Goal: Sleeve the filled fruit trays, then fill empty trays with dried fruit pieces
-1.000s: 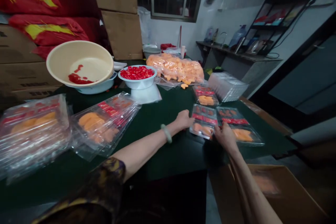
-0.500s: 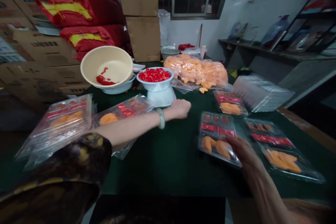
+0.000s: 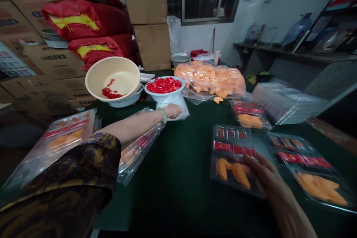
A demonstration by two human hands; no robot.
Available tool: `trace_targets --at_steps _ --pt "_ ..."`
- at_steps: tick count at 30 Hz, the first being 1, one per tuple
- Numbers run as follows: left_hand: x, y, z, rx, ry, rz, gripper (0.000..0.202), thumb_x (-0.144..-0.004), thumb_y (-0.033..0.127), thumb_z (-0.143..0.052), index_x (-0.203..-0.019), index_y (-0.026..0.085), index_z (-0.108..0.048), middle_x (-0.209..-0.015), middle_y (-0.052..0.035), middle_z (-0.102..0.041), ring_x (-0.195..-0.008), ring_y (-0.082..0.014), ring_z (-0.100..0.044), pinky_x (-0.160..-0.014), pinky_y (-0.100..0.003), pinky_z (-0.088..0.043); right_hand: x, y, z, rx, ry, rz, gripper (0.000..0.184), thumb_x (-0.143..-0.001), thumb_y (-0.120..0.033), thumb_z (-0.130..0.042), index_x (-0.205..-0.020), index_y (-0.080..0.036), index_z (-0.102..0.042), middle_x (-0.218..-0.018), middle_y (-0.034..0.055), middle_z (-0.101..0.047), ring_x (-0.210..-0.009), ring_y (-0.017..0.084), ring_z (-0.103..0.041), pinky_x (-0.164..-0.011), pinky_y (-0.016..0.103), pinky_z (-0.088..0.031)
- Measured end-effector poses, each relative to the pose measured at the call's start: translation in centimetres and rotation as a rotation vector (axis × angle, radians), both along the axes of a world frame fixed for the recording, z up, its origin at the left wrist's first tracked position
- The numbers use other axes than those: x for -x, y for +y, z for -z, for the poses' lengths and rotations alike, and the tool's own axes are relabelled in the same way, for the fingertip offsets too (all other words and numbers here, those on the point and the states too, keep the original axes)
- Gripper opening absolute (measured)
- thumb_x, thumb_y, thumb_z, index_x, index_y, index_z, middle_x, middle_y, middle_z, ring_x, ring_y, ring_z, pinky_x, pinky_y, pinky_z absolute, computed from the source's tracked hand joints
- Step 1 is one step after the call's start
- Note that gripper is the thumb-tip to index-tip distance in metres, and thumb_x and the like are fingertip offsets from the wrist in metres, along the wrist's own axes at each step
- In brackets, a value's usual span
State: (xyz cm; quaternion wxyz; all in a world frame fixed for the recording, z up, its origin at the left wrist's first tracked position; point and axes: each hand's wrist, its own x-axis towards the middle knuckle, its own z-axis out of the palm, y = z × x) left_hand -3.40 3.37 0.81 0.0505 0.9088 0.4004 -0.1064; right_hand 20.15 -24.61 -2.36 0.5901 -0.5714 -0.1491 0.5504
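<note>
My left hand (image 3: 172,111), with a pale bracelet at its wrist, is closed at the edge of a whitish translucent sheet or bag (image 3: 182,108) below a light blue bowl (image 3: 164,96) of red packets. What its fingers hold is hidden. My right hand (image 3: 263,171) grips the right side of a clear plastic tray (image 3: 223,174). Small reddish-brown pieces, red packets and orange curved pieces fill the tray's compartments. Under my left forearm lies a bagged tray (image 3: 139,145). More filled trays (image 3: 315,161) rest to the right of my right hand.
Bagged trays (image 3: 71,130) are stacked at the left. A cream basin (image 3: 125,74) with red bits sits on a blue one. Behind is a big clear bag of orange pieces (image 3: 212,76). Stacked empty trays (image 3: 284,100) stand at the right. Cardboard boxes (image 3: 152,44) rise behind.
My left hand has drawn back leftward to the whitish sheet below the bowl. My right hand keeps hold of the tray, which appears slightly lower. The view has shifted slightly.
</note>
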Motion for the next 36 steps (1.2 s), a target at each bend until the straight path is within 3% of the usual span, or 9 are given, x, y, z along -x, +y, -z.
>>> trace_targets --at_steps 3,6,10,14,17,20,27,30,36 --pt "0.6 1.4 -1.1 -0.009 0.012 -0.047 0.022 -0.086 0.031 -0.056 -0.096 0.013 -0.06 -0.097 -0.0062 -0.061 -0.086 -0.0172 -0.059 -0.075 -0.035 -0.05 0.4 -0.1 -0.3 0.005 -0.031 -0.017 0.051 -0.05 -0.029 -0.084 -0.089 -0.021 -0.052 -0.069 0.0011 -0.071 -0.054 0.019 -0.066 -0.043 0.021 -0.053" --pt "1.3 2.9 -2.4 0.003 -0.047 -0.08 0.023 -0.083 0.034 -0.058 -0.079 0.011 -0.06 -0.075 -0.0013 -0.06 -0.067 -0.0132 -0.057 -0.063 -0.028 -0.048 0.7 -0.2 -0.6 -0.021 -0.022 -0.052 0.053 -0.05 -0.032 -0.084 -0.09 -0.021 -0.052 -0.068 0.0006 -0.07 -0.055 0.019 -0.066 -0.045 0.022 -0.053" --pt "2.1 3.8 -3.4 0.023 -0.199 -0.116 0.04 -0.086 0.038 -0.047 -0.055 0.014 -0.05 -0.042 0.0037 -0.038 -0.042 -0.0091 -0.04 -0.045 -0.023 -0.034 0.5 -0.3 -0.4 -0.001 0.018 -0.019 0.052 -0.05 -0.03 -0.085 -0.09 -0.022 -0.053 -0.07 -0.0004 -0.07 -0.057 0.019 -0.067 -0.047 0.022 -0.054" --pt "1.3 2.7 -3.9 0.037 -0.325 -0.053 0.044 -0.086 0.035 -0.043 -0.046 0.017 -0.041 -0.039 0.0046 -0.029 -0.04 -0.0075 -0.029 -0.044 -0.023 -0.025 -0.5 -0.3 0.1 0.049 0.049 0.046 0.05 -0.051 -0.021 -0.084 -0.093 -0.024 -0.056 -0.073 -0.0012 -0.071 -0.059 0.018 -0.068 -0.049 0.022 -0.056" --pt "-1.0 0.1 -4.3 0.09 -0.372 0.089 0.042 -0.082 0.031 -0.049 -0.044 0.016 -0.04 -0.042 0.0046 -0.031 -0.044 -0.0075 -0.028 -0.047 -0.023 -0.025 -1.0 -0.5 0.2 -0.057 0.134 -0.042 0.039 -0.053 -0.016 -0.082 -0.085 -0.023 -0.06 -0.07 -0.0019 -0.07 -0.059 0.016 -0.067 -0.051 0.019 -0.055" --pt "-4.0 -4.4 -4.0 0.184 -0.371 0.268 0.04 -0.078 0.032 -0.055 -0.043 0.015 -0.043 -0.043 0.0046 -0.032 -0.047 -0.008 -0.028 -0.049 -0.024 -0.025 -0.4 -1.9 -0.1 -0.148 0.167 -0.149 0.031 -0.058 -0.016 -0.079 -0.084 -0.022 -0.063 -0.069 -0.0007 -0.069 -0.059 0.014 -0.066 -0.054 0.019 -0.054" --pt "-7.6 -16.5 1.8 0.33 -0.338 0.605 0.033 -0.068 0.025 -0.068 -0.045 0.015 -0.046 -0.049 0.0021 -0.04 -0.052 -0.0108 -0.036 -0.05 -0.027 -0.025 2.4 -9.8 0.3 -0.138 0.293 -0.461 0.033 -0.07 -0.025 -0.073 -0.099 -0.017 -0.06 -0.064 0.0037 -0.066 -0.052 0.015 -0.062 -0.055 0.027 -0.051" --pt "-7.3 -17.9 3.0 0.38 -0.34 0.687 0.035 -0.064 0.024 -0.073 -0.047 0.015 -0.045 -0.059 0.0005 -0.047 -0.061 -0.0123 -0.041 -0.055 -0.025 -0.031 2.4 -13.5 1.1 -0.088 0.306 -0.488 0.032 -0.072 -0.026 -0.071 -0.1 -0.015 -0.058 -0.063 0.0051 -0.066 -0.054 0.017 -0.064 -0.056 0.029 -0.051" --pt "-6.4 -17.5 2.4 0.444 -0.338 0.759 0.022 -0.077 0.02 -0.061 -0.056 0.015 -0.056 -0.078 -0.0033 -0.056 -0.071 -0.0113 -0.049 -0.066 -0.021 -0.038 2.4 -17.0 2.1 -0.064 0.292 -0.458 0.039 -0.071 -0.027 -0.072 -0.105 -0.015 -0.056 -0.062 0.0051 -0.067 -0.053 0.019 -0.064 -0.055 0.032 -0.053"
